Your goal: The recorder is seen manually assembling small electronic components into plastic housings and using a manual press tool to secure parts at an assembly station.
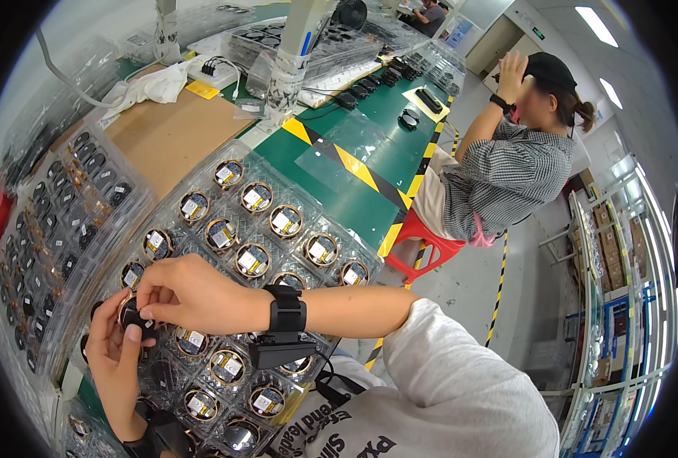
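Left fingers (130, 340) and right fingers (160, 311) both pinch a round dark part (130, 314); a clear tray (227, 204) lies below.

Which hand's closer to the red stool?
Right. The right hand is at the round dark part, on the stool side of the left hand. The left hand holds that part, farther left, away from the stool.

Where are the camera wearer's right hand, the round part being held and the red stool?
Right hand (200, 296): head view, back of the hand.
Round part (130, 314): head view, its dark face.
Red stool (430, 242): head view, its seat.
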A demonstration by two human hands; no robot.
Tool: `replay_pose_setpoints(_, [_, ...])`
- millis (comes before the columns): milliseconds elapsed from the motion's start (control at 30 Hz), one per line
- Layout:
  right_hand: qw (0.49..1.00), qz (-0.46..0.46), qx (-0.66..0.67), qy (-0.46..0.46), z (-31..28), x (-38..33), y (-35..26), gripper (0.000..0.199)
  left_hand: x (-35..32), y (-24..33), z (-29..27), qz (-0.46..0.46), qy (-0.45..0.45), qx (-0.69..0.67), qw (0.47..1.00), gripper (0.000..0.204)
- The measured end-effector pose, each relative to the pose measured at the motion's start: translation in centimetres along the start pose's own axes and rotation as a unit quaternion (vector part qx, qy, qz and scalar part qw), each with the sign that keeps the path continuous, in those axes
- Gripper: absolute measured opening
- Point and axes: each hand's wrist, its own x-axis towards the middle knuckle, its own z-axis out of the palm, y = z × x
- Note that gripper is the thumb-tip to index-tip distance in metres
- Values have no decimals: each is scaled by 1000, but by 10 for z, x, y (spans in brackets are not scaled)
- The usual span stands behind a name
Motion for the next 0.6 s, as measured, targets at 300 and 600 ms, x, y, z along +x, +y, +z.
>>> replay_pose_setpoints(300, [992,58,109,21,7,-2,-1,12,1,-2,-3,-2,-1,-12,1000,31])
replay_pose_setpoints(600, [996,23,81,36,10,3,6,16,2,-2,-3,-19,13,1,1000,27])
